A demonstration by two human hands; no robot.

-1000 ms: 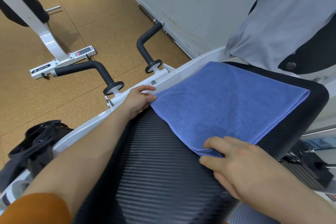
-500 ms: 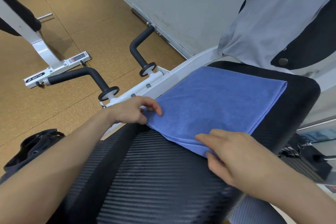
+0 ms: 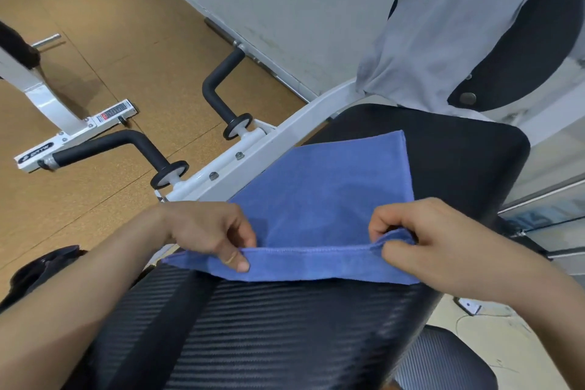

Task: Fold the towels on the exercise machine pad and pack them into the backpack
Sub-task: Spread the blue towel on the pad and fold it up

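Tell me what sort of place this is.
Most likely a gym. A white steel machine frame carries black curved grip handles beside a black vinyl-covered pad, and a second white machine stands on the brown cork-like floor.

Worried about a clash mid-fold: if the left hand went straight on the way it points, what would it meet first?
Likely the right hand, pinching the same blue towel edge; only towel lies between it and the left hand. Depth unclear.
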